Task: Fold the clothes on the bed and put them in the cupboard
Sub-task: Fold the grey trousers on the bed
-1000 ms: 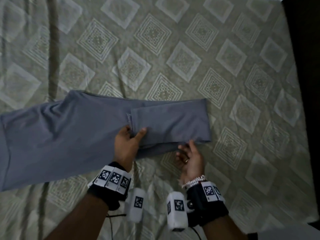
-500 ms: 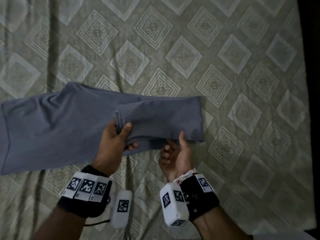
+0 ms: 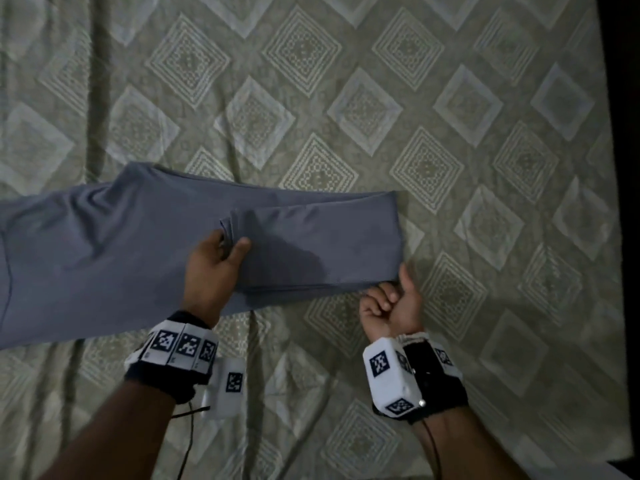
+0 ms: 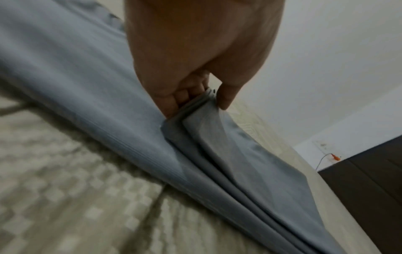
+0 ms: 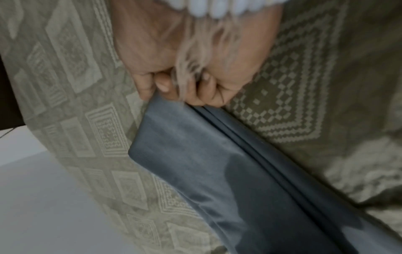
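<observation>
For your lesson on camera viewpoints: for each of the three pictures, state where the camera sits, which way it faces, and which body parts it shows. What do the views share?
Head: looks down at the bed, both forearms, left hand, right hand.
Left wrist: looks along the left hand pinching the grey garment edge.
Right wrist: looks along the right hand gripping the garment's folded corner; bracelet shows.
Shared: all show the garment on the bed.

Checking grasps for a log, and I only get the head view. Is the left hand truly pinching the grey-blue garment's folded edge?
Observer: Yes. The left wrist view shows the left hand pinching several stacked edges of the grey-blue smooth fabric garment between thumb and fingers.
Operator: And the right grip?
Observer: In the right wrist view, the right hand pinches the fold's corner, thumb on one side, curled fingers on the other.
</observation>
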